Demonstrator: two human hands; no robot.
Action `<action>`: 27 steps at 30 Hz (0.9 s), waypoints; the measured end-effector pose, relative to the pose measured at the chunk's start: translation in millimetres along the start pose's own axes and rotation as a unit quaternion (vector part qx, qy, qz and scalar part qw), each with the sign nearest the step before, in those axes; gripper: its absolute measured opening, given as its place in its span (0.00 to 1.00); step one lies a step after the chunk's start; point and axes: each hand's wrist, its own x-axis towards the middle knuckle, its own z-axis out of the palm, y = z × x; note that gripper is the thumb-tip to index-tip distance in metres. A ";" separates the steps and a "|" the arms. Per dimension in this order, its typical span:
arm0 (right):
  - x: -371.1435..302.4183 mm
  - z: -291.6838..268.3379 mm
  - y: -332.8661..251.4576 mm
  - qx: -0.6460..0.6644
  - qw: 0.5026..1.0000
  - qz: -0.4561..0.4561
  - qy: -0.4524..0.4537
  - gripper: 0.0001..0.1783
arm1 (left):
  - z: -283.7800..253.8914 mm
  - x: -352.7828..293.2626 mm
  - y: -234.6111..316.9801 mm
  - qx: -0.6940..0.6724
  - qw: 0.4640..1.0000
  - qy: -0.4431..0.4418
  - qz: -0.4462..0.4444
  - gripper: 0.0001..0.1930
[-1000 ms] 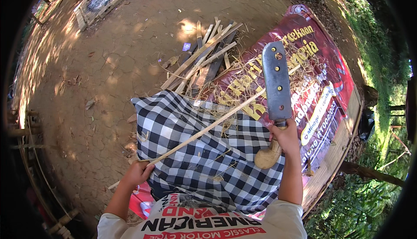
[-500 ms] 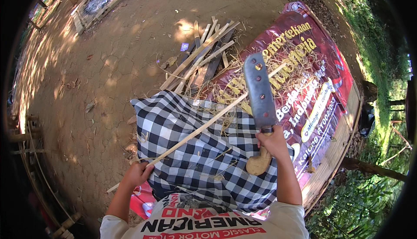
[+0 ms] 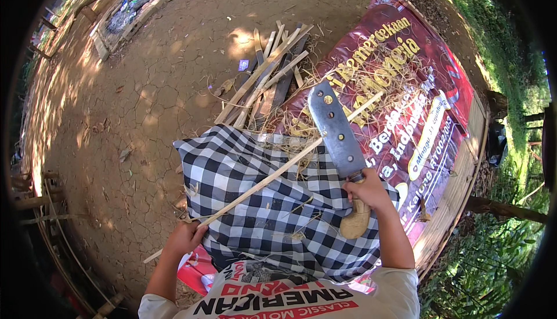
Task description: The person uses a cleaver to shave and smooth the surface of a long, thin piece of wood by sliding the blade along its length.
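Observation:
My left hand (image 3: 184, 237) is closed around the lower part of a long, thin, pale wooden strip (image 3: 261, 184), which slants up to the right across my lap. In my right hand (image 3: 366, 189) is a cleaver (image 3: 338, 130), gripped at the top of its curved wooden handle. Its broad grey blade has a row of holes and points up and away. The blade crosses over the strip and hides a short piece of it; whether the edge touches the strip I cannot tell. A black-and-white checked cloth (image 3: 249, 168) covers my lap beneath both.
Beyond the cloth lies a pile of split wooden strips (image 3: 270, 78). Curly shavings (image 3: 371, 95) are scattered over a maroon printed banner (image 3: 360, 40) to the right, edged by bamboo slats (image 3: 458, 185). Cracked bare earth (image 3: 145, 104) stretches left, with an ash pit (image 3: 139, 6) at the far left.
The cleaver has tilted to the left at its top, and my right hand has shifted slightly right. My left hand still grips the strip. The whole view has shifted a little.

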 end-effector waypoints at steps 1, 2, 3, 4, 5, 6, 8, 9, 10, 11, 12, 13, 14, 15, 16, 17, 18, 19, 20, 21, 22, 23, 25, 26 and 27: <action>-0.1 -16.3 -9.1 -0.011 0.999 -0.034 0.000 0.07 | 2.0 3.3 -5.4 0.005 1.000 0.002 0.000 0.20; 0.2 -18.4 -12.0 0.019 0.998 -0.049 0.047 0.06 | 4.4 10.6 -6.6 0.008 1.000 -0.001 0.008 0.20; 2.3 -16.4 -12.4 0.054 0.993 -0.062 0.079 0.06 | 5.3 12.0 -6.6 0.008 1.000 -0.006 0.016 0.20; 4.3 -10.8 -11.5 0.089 0.987 -0.076 0.110 0.06 | 6.1 10.5 -6.7 -0.001 1.000 -0.005 0.010 0.20; 4.1 -3.9 -8.0 0.060 0.992 -0.065 0.091 0.06 | 7.0 9.9 -5.2 -0.012 1.000 -0.005 0.007 0.20; 3.6 5.7 -2.2 0.036 0.995 -0.055 0.074 0.06 | 2.2 11.8 0.8 -0.019 1.000 -0.006 0.007 0.20; -2.7 14.3 2.5 0.012 0.998 -0.027 0.047 0.07 | -4.5 8.2 11.2 0.017 1.000 -0.010 -0.014 0.19; -8.2 17.7 1.0 0.012 0.999 -0.009 0.037 0.07 | -6.3 4.1 10.3 0.024 1.000 -0.011 -0.013 0.19; -10.5 20.5 0.4 0.012 1.000 0.009 0.027 0.08 | -8.3 2.0 9.5 0.030 0.999 -0.012 -0.012 0.18; -3.8 7.2 5.1 0.027 0.999 -0.005 -0.018 0.09 | -8.9 7.2 7.9 0.031 0.999 -0.025 -0.017 0.19; -6.4 0.8 -2.2 0.009 1.000 0.005 -0.001 0.09 | -7.2 7.6 5.3 0.028 0.999 -0.026 -0.019 0.19; -6.7 -1.4 -5.8 0.040 0.999 -0.010 0.010 0.08 | -6.1 8.1 2.7 0.026 0.999 -0.027 -0.021 0.19; -6.6 -4.9 -8.1 0.073 0.997 -0.026 0.027 0.08 | -4.6 12.8 1.9 0.024 0.999 -0.031 -0.018 0.19; -4.2 -1.2 -6.3 0.104 0.992 -0.036 0.062 0.07 | -2.6 12.7 -1.3 0.026 0.999 -0.027 -0.008 0.19; 1.6 8.2 -1.9 0.135 0.985 -0.045 0.097 0.07 | -3.3 11.9 -1.6 0.016 0.999 -0.025 -0.013 0.19; 4.4 16.0 5.1 0.162 0.976 -0.056 0.137 0.07 | -0.6 12.7 -1.4 0.003 1.000 -0.025 -0.013 0.19; 6.2 26.6 11.0 0.142 0.978 -0.087 0.124 0.08 | -2.2 14.7 -0.1 -0.005 1.000 -0.024 -0.012 0.19; -1.0 32.4 14.2 0.099 0.989 -0.061 0.087 0.08 | -2.5 14.6 1.9 0.007 1.000 -0.025 -0.001 0.19; -5.1 39.7 14.3 0.058 0.997 -0.036 0.043 0.08 | -5.5 10.5 2.7 0.023 0.999 -0.022 0.006 0.18; -5.8 40.2 15.9 0.061 0.997 -0.035 0.031 0.08 | -8.5 9.2 3.7 0.040 0.999 -0.020 0.012 0.18; -6.1 37.5 18.3 0.065 0.997 -0.035 0.020 0.08 | -9.8 11.5 5.3 0.039 0.999 -0.014 0.017 0.18; -8.0 36.1 21.0 0.067 0.997 -0.032 0.005 0.08 | -8.5 10.5 4.5 0.035 0.999 -0.010 0.018 0.18; -10.2 21.0 5.8 0.089 0.996 -0.026 0.001 0.08 | -6.6 8.4 -0.4 0.039 0.999 -0.021 0.003 0.18; -10.8 13.0 1.4 0.101 0.994 -0.038 0.015 0.09 | -4.7 10.0 -0.8 0.029 0.999 -0.020 0.004 0.18; -12.0 11.3 -4.2 0.121 0.990 -0.052 0.045 0.07 | -2.9 10.6 -1.4 0.019 1.000 -0.019 0.005 0.17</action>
